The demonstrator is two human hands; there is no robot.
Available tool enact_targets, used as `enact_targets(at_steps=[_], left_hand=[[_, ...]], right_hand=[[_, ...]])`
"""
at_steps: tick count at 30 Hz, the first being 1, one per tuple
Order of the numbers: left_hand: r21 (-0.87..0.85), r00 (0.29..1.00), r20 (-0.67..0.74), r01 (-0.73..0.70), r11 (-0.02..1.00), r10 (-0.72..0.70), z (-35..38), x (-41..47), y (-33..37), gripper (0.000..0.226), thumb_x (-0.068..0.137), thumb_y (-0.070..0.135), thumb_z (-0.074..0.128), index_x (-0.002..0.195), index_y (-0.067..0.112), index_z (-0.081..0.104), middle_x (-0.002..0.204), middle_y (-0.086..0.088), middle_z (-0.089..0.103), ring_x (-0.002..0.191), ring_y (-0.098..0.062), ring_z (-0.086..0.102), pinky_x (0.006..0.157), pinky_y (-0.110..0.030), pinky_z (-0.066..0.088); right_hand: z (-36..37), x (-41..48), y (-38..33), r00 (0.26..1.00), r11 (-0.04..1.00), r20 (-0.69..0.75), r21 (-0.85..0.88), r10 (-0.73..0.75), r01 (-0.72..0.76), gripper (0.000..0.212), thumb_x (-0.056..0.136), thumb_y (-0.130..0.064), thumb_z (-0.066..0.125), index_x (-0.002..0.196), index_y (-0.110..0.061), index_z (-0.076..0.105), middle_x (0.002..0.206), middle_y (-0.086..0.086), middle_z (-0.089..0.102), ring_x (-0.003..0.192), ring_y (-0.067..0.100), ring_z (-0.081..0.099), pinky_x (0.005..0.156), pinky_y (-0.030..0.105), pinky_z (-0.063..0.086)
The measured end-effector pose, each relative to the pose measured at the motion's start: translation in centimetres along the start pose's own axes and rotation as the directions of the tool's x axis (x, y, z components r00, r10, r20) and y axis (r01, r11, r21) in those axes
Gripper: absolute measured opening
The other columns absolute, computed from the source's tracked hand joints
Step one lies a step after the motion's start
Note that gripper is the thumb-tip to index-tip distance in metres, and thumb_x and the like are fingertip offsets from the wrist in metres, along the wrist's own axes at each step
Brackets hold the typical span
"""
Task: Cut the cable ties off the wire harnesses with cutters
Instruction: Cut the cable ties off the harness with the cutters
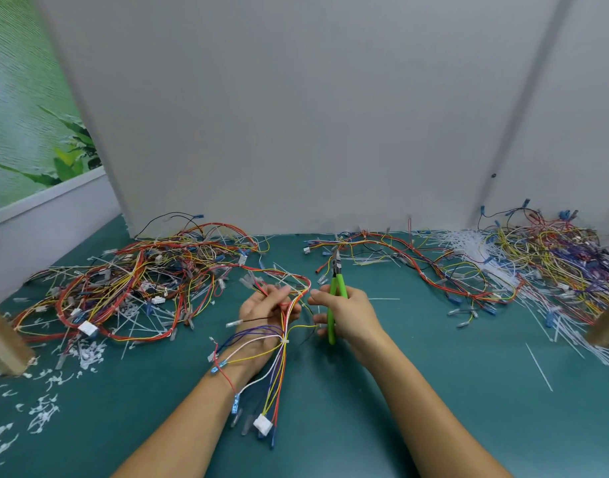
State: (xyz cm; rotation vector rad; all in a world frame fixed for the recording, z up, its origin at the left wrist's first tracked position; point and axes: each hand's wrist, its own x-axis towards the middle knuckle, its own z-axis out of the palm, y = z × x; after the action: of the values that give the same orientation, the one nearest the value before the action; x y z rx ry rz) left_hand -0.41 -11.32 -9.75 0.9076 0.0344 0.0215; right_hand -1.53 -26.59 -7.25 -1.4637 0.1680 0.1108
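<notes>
My left hand (267, 307) grips a wire harness (279, 357) of red, yellow, white and blue wires above the green table. Its loose ends and a white connector (262, 425) hang down over my left wrist. A white cable tie (284, 341) binds the bundle just below my palm. My right hand (348, 313) holds green-handled cutters (335, 298), jaws pointing up and away, just right of the harness. The cutter jaws are apart from the wires.
A pile of harnesses (130, 288) lies at the left. More harnesses (417, 267) and a heap of wires and white ties (544, 257) spread at the right. Cut tie scraps (44, 408) litter the near left. Wooden posts (4, 343) stand at both sides. A grey partition (296, 115) closes the back.
</notes>
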Motion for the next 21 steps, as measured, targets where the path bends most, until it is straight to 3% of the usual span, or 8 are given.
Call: enact_targets(at_steps=[7, 11, 14, 17, 21], left_hand=[[0.071, 0.995, 0.095, -0.036, 0.997, 0.029, -0.4, 0.2, -0.9, 0.02, 0.076, -0.001, 0.063, 0.073, 0.01, 0.046, 0.052, -0.008, 0.048, 0.046, -0.022, 0.052, 0.05, -0.03, 0.05], [0.194, 0.977, 0.125, -0.192, 0.962, 0.17, -0.7, 0.3, -1.4, 0.016, 0.074, 0.005, 0.056, 0.066, 0.016, 0.048, 0.054, -0.009, 0.045, 0.051, -0.022, 0.043, 0.051, -0.027, 0.041], [0.385, 0.928, 0.231, -0.363, 0.849, 0.292, -0.8, 0.0, -1.6, 0.019, 0.071, 0.01, 0.058, 0.058, 0.023, 0.051, 0.056, -0.002, 0.045, 0.056, -0.019, 0.043, 0.058, -0.026, 0.041], [0.493, 0.881, 0.332, -0.466, 0.735, 0.337, -0.6, -0.6, -1.6, 0.017, 0.072, 0.019, 0.057, 0.057, 0.025, 0.051, 0.056, 0.005, 0.047, 0.058, -0.016, 0.045, 0.059, -0.025, 0.043], [0.516, 0.872, 0.349, -0.484, 0.707, 0.342, -0.5, -0.9, -1.3, 0.02, 0.074, 0.023, 0.055, 0.055, 0.02, 0.049, 0.055, 0.004, 0.045, 0.058, -0.014, 0.043, 0.057, -0.029, 0.038]], right_hand=[[0.5, -0.8, 0.2, 0.993, 0.99, 0.034, -0.07, -0.117, 0.119, 0.033, 0.088, -0.015, 0.082, 0.113, -0.007, 0.062, 0.074, -0.003, 0.063, 0.061, 0.01, 0.062, 0.051, 0.025, 0.049], [0.4, -0.5, 0.3, 0.97, 0.916, 0.007, -0.325, -0.245, 0.234, 0.029, 0.086, -0.021, 0.083, 0.107, -0.016, 0.064, 0.081, -0.004, 0.07, 0.072, 0.013, 0.064, 0.075, 0.037, 0.057], [0.5, -0.2, 0.6, 0.962, 0.856, -0.022, -0.463, -0.272, 0.232, 0.024, 0.081, -0.022, 0.082, 0.094, -0.026, 0.063, 0.081, -0.006, 0.073, 0.071, 0.012, 0.065, 0.077, 0.037, 0.058], [0.3, -0.1, 0.7, 0.972, 0.869, -0.028, -0.455, -0.232, 0.194, 0.021, 0.079, -0.018, 0.08, 0.091, -0.024, 0.064, 0.082, -0.001, 0.074, 0.078, 0.023, 0.073, 0.077, 0.044, 0.062], [0.0, -0.2, 0.4, 0.983, 0.919, -0.009, -0.356, -0.184, 0.168, 0.027, 0.079, -0.014, 0.084, 0.098, -0.015, 0.065, 0.081, 0.006, 0.074, 0.069, 0.027, 0.072, 0.07, 0.045, 0.061]])
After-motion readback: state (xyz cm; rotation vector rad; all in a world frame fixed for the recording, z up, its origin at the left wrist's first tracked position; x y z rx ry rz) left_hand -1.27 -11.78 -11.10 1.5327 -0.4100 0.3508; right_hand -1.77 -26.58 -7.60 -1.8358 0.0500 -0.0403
